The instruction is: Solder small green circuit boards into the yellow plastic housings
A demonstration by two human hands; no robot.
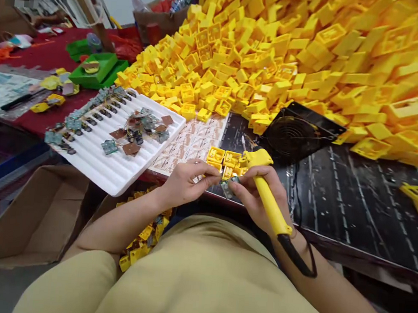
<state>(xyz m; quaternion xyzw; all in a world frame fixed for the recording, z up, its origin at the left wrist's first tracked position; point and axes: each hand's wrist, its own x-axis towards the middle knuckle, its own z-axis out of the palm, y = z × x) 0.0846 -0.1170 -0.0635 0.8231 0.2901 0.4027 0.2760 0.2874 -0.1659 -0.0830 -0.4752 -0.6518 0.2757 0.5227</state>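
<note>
My right hand (260, 193) is closed round a yellow soldering iron (270, 206), whose black cord hangs over the wrist. A small green circuit board (227, 190) sits at the same hand's thumb and fingertips. Close beside it, my left hand (189, 181) has thumb and forefinger pinched together at the board's edge; what lies between them is too small to make out. Just beyond the fingertips stand several yellow plastic housings (216, 154) grouped together on the table edge. The iron's tip (244, 142) points away from me above them.
A ridged white tray (122, 169) at left carries circuit boards and small parts. Yellow housings (208, 61) are heaped across the back. A black fan (296, 131) stands on the dark table (335, 198). A cardboard box (40, 216) is low at left; green trays (98, 70) lie behind.
</note>
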